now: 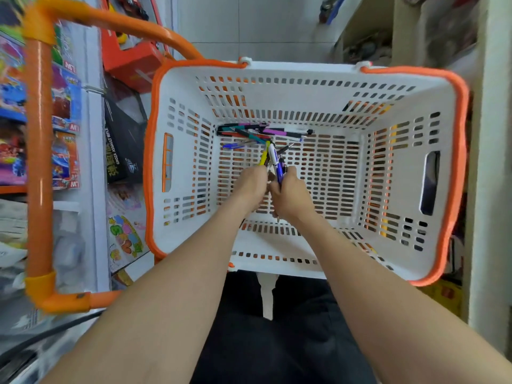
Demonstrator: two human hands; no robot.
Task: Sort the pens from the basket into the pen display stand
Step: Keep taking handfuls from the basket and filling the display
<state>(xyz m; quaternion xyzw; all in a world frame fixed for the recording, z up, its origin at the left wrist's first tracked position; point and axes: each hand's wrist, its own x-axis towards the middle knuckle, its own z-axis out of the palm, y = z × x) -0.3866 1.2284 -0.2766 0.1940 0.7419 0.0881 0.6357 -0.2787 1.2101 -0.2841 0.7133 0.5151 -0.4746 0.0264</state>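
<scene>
Left hand (250,187) and right hand (288,195) both grasp a bunch of pens (273,159) inside the basket (304,72). Loose pens (263,133) remain just above them in the frame, so sorting looks barely begun.

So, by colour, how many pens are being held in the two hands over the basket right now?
Yellow pen: 1
White pen: 1
Blue pen: 1
Total: 3 that can be told apart, held by the left hand and right hand. Darker barrels among them are too blurred to count.
</scene>
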